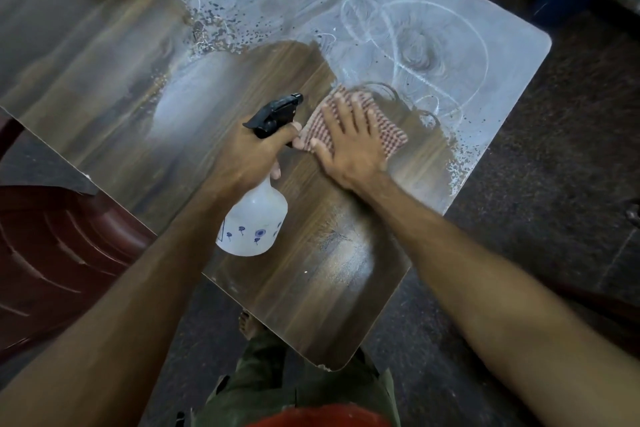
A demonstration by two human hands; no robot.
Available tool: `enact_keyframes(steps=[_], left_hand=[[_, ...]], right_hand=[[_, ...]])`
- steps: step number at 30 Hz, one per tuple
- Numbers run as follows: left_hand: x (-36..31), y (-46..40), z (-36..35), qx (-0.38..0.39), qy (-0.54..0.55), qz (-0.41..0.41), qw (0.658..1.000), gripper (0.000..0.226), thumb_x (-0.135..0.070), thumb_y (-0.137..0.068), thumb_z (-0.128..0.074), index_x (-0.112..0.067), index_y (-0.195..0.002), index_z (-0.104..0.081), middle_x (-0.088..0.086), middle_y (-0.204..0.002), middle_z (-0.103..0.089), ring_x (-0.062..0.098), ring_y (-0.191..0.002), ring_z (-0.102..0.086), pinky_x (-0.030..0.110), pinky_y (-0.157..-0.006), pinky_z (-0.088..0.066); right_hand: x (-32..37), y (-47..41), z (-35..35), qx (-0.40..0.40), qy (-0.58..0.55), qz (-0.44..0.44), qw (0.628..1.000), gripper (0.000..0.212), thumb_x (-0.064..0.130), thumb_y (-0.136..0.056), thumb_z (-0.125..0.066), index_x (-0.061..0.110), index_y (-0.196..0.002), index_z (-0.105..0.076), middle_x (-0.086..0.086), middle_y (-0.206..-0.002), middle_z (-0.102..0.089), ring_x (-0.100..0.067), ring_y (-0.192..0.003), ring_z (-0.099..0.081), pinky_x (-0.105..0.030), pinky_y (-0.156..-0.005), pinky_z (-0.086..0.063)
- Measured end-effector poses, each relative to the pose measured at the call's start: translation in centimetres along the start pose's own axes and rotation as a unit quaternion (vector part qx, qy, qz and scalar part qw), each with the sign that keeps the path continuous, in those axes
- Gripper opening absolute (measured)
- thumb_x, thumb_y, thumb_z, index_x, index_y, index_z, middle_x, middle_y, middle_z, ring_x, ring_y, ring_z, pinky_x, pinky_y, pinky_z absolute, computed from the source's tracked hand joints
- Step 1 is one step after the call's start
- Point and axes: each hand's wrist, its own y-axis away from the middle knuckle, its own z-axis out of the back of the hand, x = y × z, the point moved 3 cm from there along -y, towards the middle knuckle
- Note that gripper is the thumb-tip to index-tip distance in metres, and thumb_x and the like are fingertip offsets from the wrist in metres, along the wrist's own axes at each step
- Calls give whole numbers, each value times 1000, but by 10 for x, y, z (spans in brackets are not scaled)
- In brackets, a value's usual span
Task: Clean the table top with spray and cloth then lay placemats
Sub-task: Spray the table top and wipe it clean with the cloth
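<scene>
Left grip (254, 149): clenched around the spray bottle (254, 218) neck.
Right grip (349, 139): released, palm flat on the checked cloth (388, 130).
Desk (121, 87): wet streaks toward 1 o'clock.

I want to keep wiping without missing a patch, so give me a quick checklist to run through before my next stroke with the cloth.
1. Cloth under control: ok. The right hand lies flat on the checked cloth, pressing it to the table top.
2. Spray bottle secure: ok. The left hand grips the spray bottle at its neck, held off the wiping path.
3. Area ahead wetted: ok. White spray film and swirl marks cover the far right part.
4. Near part wiped: ok. The wood grain shows clean there.
5. Far left droplets: not ok, not yet wiped.
6. Placemats ready: cannot tell. None can be made out.
</scene>
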Motion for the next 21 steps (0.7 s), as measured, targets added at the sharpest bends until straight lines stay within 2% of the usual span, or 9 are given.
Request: enact_keyframes(steps=[3, 5, 7, 10, 14, 16, 18, 21], left_hand=[[-2, 2, -3, 4, 8, -2, 1000, 23, -26, -96, -61, -10, -113, -66, 8, -92, -76, 16, -38, -48, 31, -56, -44], [-3, 4, -5, 4, 17, 0, 1000, 21, -22, -97, -60, -10, -114, -66, 7, -93, -76, 15, -37, -47, 28, -52, -44], [-2, 5, -6, 11, 23, 0, 1000, 21, -21, -97, -60, -9, -114, -66, 8, -93, -75, 14, -37, -47, 26, -50, -44], [1, 8, -6, 16, 14, 0, 1000, 20, -28, -95, -63, -12, -105, -70, 8, -91, -76, 17, -39, -49, 26, -51, -44], [0, 10, -10, 25, 8, -5, 1000, 17, -27, -95, -62, -13, -101, -70, 3, -92, -76, 20, -41, -49, 25, -52, -43], [-3, 11, -14, 34, 4, -10, 999, 15, -26, -96, -61, -14, -102, -69, 2, -92, -76, 21, -41, -49, 26, -51, -43], [-7, 11, -18, 45, 4, -18, 999, 15, -26, -96, -61, -15, -102, -69, 3, -92, -76, 22, -41, -49, 26, -52, -43], [-11, 8, -23, 53, -1, -16, 998, 15, -28, -94, -63, -17, -99, -70, 3, -91, -76, 21, -42, -50, 30, -54, -43]], right_hand=[[9, 55, -12, -4, -20, 48, 999, 70, 60, -100, -21, 24, -159, -15, -5, -167, -8, -26, -154, -2, -48, -124, -1], [-8, 89, -16, 5, -25, 47, 999, 68, 61, -100, -22, 27, -159, -16, -3, -166, -9, -23, -154, -1, -46, -124, 2], [-44, 102, -16, 16, -6, 3, 1000, 68, 64, -99, -16, 30, -158, -8, -3, -167, -1, -23, -153, 4, -47, -122, 7], [-94, 86, -6, -4, -2, -91, 996, 71, 64, -98, -13, 29, -159, -5, -5, -167, 2, -25, -153, 4, -50, -120, 8], [-95, 51, 2, -25, -10, -152, 988, 74, 63, -98, -14, 22, -159, -6, -10, -166, 1, -30, -153, 5, -52, -122, 4], [-70, 49, -1, -15, -20, -145, 989, 74, 64, -99, -15, 22, -159, -4, -11, -166, 3, -31, -152, 7, -53, -122, 7], [-43, 67, -10, -9, -15, -101, 995, 74, 64, -99, -15, 25, -159, -2, -10, -166, 4, -30, -152, 8, -53, -122, 6], [-26, 112, -24, -37, -23, -52, 998, 71, 62, -99, -22, 26, -159, -12, -5, -167, -6, -26, -154, 1, -49, -124, -1]])
